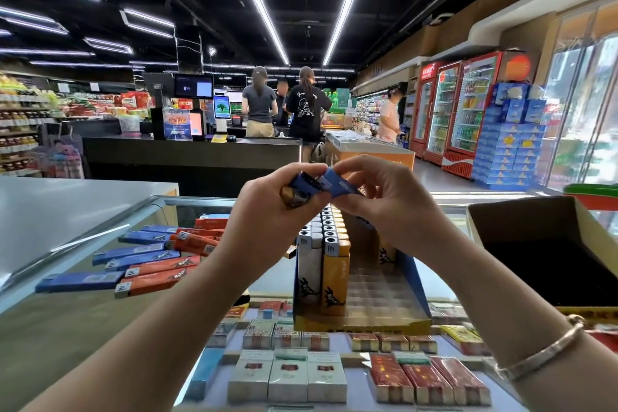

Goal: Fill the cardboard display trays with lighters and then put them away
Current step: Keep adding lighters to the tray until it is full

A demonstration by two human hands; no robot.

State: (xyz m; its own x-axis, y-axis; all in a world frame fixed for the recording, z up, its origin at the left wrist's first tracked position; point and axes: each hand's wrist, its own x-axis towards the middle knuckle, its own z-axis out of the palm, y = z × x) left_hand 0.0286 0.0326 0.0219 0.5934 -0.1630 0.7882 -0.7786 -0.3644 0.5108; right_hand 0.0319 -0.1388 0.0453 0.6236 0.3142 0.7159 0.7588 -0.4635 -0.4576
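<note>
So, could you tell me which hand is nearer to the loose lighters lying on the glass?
Left. The left hand is above and just right of the loose lighters; the right hand is farther right, above the tray.

Coca-Cola script along the red fridge base

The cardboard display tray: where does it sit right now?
In the head view, the cardboard display tray stands centre-right on the glass counter, below both raised hands, with loose lighters lying to its left and an open cardboard box to its right.
</note>
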